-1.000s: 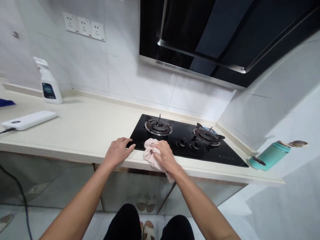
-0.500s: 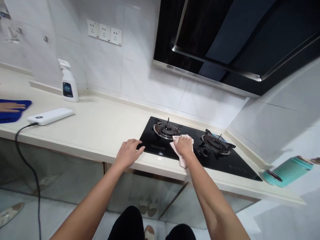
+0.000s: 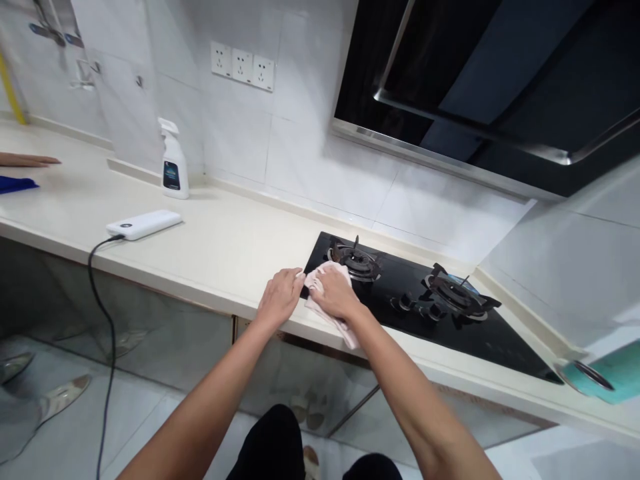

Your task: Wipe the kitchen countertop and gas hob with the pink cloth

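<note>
Far left on my feed, a co-worker's hand (image 3: 27, 160) lies just above a blue cloth (image 3: 15, 185). A white spray bottle (image 3: 169, 160) and a corded power bank (image 3: 143, 225) stand on the cream countertop (image 3: 225, 247). My left hand (image 3: 280, 297) rests palm-down and empty at the front corner of the black gas hob (image 3: 500, 353), just beside the pink cloth (image 3: 327, 269). My right hand (image 3: 334, 293) presses that cloth against the glass, fingers curled over it, and its long axis trails toward me across the counter edge. At far right, a teal flask (image 3: 600, 373) lies tilted.
</note>
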Motion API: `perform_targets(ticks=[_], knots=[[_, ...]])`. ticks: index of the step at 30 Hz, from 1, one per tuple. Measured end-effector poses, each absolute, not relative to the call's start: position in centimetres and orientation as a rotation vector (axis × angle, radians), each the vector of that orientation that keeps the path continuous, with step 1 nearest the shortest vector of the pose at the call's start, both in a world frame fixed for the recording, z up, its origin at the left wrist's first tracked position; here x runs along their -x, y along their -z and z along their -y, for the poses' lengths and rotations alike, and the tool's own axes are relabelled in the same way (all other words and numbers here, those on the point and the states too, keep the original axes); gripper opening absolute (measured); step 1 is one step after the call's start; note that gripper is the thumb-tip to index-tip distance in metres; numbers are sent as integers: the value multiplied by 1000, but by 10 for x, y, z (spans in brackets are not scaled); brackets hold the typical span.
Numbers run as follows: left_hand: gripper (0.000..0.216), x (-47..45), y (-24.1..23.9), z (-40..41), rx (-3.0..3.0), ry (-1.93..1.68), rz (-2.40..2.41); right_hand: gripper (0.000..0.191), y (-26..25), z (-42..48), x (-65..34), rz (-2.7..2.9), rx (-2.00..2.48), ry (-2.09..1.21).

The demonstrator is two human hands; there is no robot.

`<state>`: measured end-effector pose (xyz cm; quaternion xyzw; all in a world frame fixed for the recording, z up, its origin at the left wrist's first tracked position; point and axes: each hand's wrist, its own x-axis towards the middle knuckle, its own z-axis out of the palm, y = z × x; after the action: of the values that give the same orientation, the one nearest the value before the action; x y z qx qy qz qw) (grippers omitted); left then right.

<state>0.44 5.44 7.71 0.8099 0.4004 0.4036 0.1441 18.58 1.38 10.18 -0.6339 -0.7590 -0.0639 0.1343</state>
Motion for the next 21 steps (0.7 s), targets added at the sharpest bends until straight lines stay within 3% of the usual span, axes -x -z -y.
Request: perform_targets(ticks=[7, 12, 21], knots=[[51, 8, -75, -74, -2025, -1342, -1216, 53, -103, -19, -111, 2379, 1502, 126], [56, 13, -87, -69, -2104, -1109, -1269, 37, -97, 29, -136, 2400, 1342, 123], [54, 2, -93, -60, -2459, -846, -1317, 23, -79, 157, -272, 1757, 1859, 295]])
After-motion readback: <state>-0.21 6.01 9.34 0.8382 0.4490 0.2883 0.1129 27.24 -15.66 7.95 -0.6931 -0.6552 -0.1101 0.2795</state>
